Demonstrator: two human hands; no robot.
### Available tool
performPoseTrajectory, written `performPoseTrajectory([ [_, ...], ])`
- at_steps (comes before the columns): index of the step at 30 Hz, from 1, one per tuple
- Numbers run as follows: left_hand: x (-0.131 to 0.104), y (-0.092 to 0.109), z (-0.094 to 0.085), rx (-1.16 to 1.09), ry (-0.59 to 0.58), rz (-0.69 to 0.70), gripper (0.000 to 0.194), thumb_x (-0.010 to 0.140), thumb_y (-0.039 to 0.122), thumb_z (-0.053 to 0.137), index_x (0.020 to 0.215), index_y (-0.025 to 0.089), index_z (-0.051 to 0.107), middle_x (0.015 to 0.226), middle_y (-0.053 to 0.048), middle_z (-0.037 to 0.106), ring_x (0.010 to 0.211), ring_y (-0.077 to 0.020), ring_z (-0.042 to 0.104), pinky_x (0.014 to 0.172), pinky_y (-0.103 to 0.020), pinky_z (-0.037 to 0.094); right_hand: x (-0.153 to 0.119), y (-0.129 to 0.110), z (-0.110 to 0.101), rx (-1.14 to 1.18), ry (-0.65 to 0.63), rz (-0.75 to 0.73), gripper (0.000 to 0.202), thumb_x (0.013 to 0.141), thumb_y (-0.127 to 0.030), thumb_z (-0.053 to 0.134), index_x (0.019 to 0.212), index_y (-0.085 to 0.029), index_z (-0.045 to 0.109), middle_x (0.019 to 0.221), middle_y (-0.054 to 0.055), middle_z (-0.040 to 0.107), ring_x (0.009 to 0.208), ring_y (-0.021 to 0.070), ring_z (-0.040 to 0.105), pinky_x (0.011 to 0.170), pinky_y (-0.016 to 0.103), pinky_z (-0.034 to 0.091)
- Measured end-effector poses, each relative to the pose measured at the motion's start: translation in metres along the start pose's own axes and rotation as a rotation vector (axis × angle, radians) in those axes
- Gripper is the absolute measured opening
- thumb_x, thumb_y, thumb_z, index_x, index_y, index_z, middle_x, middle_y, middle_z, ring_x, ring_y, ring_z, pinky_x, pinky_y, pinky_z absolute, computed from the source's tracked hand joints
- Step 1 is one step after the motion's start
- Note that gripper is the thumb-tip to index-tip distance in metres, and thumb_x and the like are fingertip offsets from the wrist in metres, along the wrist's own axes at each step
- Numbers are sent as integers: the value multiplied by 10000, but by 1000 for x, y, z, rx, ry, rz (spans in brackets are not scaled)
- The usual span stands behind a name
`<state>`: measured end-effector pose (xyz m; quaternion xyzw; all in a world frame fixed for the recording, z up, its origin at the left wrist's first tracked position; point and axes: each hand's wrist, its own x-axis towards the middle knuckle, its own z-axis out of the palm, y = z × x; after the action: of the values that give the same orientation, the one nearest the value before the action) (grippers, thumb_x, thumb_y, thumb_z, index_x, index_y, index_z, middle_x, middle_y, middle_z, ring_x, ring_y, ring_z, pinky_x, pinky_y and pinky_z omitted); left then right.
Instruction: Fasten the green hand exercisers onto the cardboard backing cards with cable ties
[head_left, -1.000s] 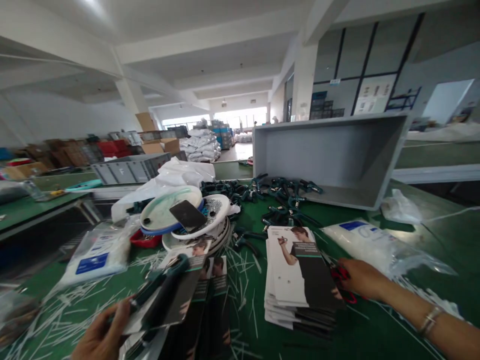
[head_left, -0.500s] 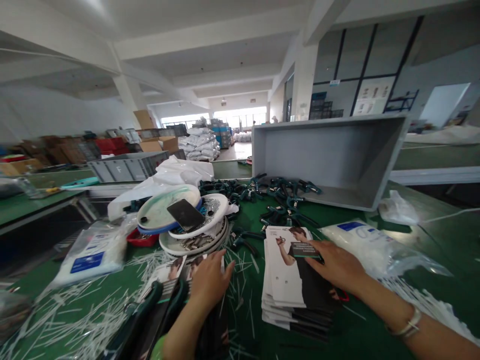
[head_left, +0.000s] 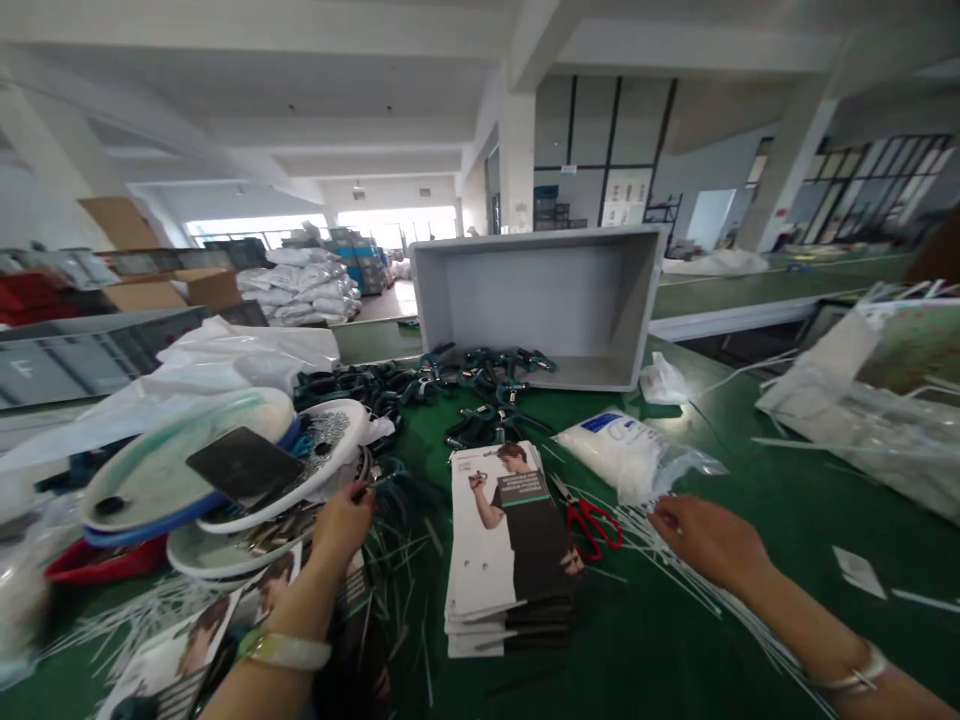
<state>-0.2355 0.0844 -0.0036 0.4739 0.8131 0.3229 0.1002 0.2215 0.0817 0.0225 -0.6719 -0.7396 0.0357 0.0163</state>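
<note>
Dark-green spring clamps point(head_left: 469, 428) lie loose beyond stacked cards point(head_left: 480, 560): much seems undone, near-left cards point(head_left: 169, 650) perhaps started. My left hand point(head_left: 341, 525) nears clamps, my right hand point(head_left: 709, 540) white ties point(head_left: 679, 572); their fingers' grip I cannot tell.

Single view, worn on my head: looks forward and down across the green counter point(head_left: 630, 620), my hands point(head_left: 510, 525) close in the lower part, the hall beyond reaching far back to bright windows point(head_left: 397, 222).

The card stack point(head_left: 487, 540) and red scissors point(head_left: 588, 524) blocked my low way across; the air above lay open.
</note>
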Motion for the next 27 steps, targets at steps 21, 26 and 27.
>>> performPoseTrajectory([
  [21, -2, 7, 4, -310, -434, -24, 366, 572, 391, 697, 850, 156, 654, 635, -24, 657, 638, -199, 631, 567, -271, 472, 3, 46, -10, 176, -28, 43, 270, 807, -328, 432, 772, -229, 681, 813, 35, 683, 741, 186, 621, 618, 263, 419],
  [26, -24, 45, 11, -173, -405, 69, 415, 643, 551, 575, 858, 209, 671, 995, -78, 675, 992, -258, 585, 763, -281, 431, 2, 23, 1, -41, -112, 69, 174, 760, -302, 530, 784, -195, 665, 875, 94, 668, 828, 253, 619, 632, 312, 425],
  [27, -32, 56, 12, -144, -408, 93, 455, 653, 592, 541, 879, 218, 669, 1015, -72, 669, 999, -259, 580, 769, -281, 424, 2, 19, 3, -57, -115, 72, 175, 769, -286, 519, 774, -187, 663, 875, 103, 666, 827, 255, 621, 629, 315, 424],
])
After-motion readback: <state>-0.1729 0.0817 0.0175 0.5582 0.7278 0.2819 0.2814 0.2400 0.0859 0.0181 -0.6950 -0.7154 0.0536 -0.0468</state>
